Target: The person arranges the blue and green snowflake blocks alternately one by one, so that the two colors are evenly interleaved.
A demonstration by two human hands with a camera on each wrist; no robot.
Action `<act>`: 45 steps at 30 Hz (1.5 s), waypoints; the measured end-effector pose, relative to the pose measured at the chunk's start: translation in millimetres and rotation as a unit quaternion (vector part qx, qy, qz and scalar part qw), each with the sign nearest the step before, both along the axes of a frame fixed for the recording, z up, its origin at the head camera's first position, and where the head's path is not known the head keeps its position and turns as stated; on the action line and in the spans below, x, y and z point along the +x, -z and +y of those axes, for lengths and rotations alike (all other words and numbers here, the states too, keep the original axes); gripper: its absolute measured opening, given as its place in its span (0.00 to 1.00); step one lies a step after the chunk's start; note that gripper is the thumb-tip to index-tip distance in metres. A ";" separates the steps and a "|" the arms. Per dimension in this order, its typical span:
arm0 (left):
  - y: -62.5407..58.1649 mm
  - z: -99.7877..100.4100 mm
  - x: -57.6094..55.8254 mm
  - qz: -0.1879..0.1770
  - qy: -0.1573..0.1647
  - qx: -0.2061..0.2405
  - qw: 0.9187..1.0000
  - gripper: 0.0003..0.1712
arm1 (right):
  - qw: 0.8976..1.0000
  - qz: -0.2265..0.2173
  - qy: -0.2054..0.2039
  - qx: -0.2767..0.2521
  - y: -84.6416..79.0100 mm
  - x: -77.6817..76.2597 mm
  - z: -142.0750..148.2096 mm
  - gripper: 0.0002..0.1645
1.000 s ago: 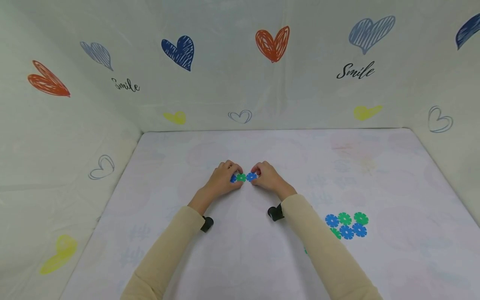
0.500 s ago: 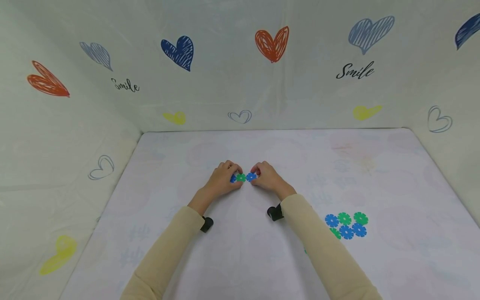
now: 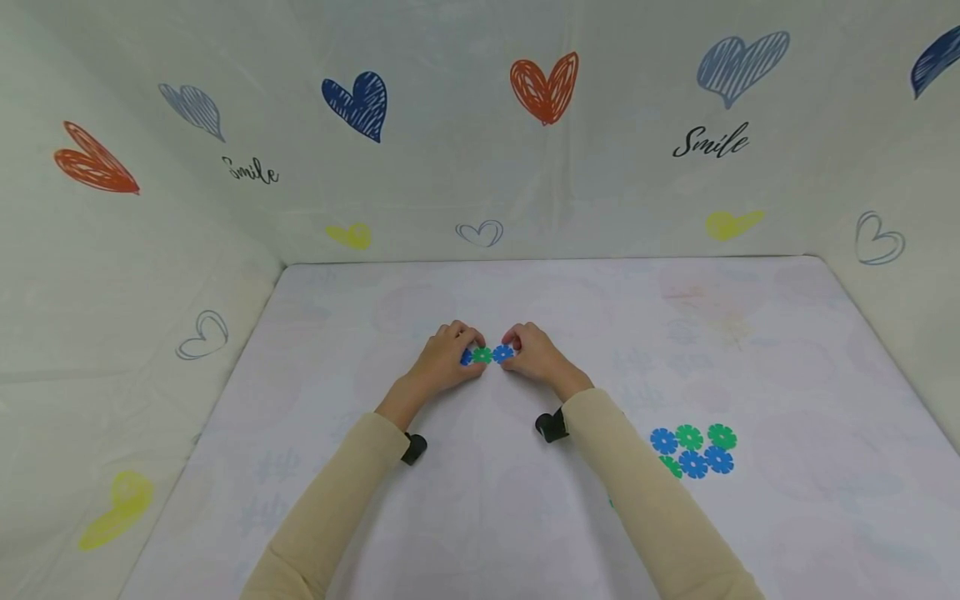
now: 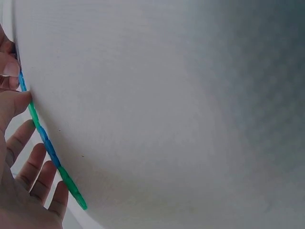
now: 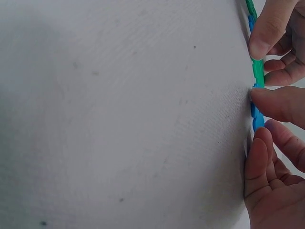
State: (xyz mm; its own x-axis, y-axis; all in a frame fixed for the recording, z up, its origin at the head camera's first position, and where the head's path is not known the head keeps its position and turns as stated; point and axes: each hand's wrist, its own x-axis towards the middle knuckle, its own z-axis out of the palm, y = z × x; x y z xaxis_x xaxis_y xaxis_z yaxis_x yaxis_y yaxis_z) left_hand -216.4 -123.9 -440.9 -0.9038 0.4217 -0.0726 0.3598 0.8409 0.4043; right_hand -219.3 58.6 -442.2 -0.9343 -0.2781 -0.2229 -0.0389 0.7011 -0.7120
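Observation:
Flower-shaped notched plastic discs in blue and green form a row between the two hands at the table's middle. My left hand pinches a green disc between thumb and finger. Partly hidden under it is a blue disc. In the left wrist view the row runs on along the left fingers with a blue disc and a green end disc. At the other end, my right hand pinches a blue disc, its edge right at the green one. The row lies close over the table.
Several loose blue and green discs lie at the right on the white table, among them a green disc and a blue disc. The right sleeve partly covers some. A cloth wall with printed hearts stands behind the table.

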 end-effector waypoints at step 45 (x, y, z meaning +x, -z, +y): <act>0.9 1.2 1.7 -0.003 -0.004 0.004 1.000 0.19 | 0.988 0.072 0.063 -0.119 -33.1 99.7 87.2 0.19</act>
State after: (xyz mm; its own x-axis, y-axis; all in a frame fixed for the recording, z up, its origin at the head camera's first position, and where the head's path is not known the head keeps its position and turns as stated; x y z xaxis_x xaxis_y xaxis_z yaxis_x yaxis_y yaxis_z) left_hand -214.7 -122.7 -441.8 -0.9065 0.4156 -0.0744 0.3515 0.8405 0.4124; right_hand -119.7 145.7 -409.1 -0.9822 -0.1857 -0.0274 -0.0747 0.5208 -0.8504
